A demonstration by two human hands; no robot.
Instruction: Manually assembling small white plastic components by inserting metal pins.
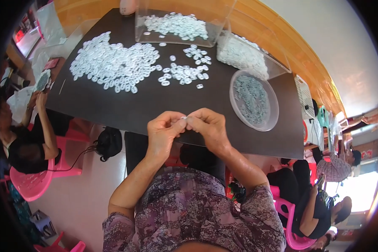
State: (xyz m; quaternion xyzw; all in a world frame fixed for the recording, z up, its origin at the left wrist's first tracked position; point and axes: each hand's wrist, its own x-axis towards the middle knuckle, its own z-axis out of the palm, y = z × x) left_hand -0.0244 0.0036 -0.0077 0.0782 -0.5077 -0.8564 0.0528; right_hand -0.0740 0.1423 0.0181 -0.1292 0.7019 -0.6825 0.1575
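The left hand (163, 128) and right hand (210, 126) are meeting fingertip to fingertip, each grip pinching narrowly on one small white ring (183, 119) over the near edge of the dark counter (126, 107). Just right, a round clear bowl (274, 110) is holding grey-green rings. Farther back, loose white rings (113, 63) are lying heaped, and clear rectangular tubs (178, 26) are holding more, leaving bare matte surface between

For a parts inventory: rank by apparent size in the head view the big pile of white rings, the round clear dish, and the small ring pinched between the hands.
1. Big pile of white rings
2. Round clear dish
3. Small ring, pinched between left hand and right hand
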